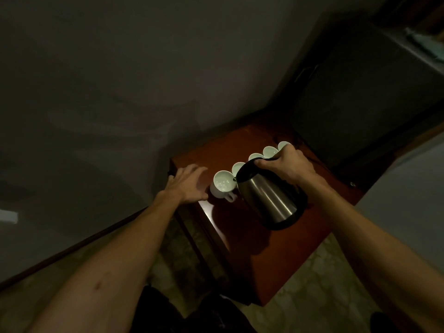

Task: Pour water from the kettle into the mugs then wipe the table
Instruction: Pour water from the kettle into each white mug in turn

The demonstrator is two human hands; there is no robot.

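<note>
A steel kettle (270, 199) with a black handle and lid is tilted to the left, its spout over the rim of the nearest white mug (223, 185). My right hand (288, 165) grips the kettle's handle from above. Water shows inside that mug. Behind it, several more white mugs (269, 151) stand in a row running back to the right, partly hidden by the kettle and my hand. My left hand (188, 185) rests with fingers spread on the left edge of the reddish-brown table (276, 255), just left of the nearest mug, holding nothing.
The small table stands against a grey wall (144, 80). A dark cabinet or fridge (372, 97) stands behind it on the right. Patterned floor tiles (312, 296) lie below. The room is dim.
</note>
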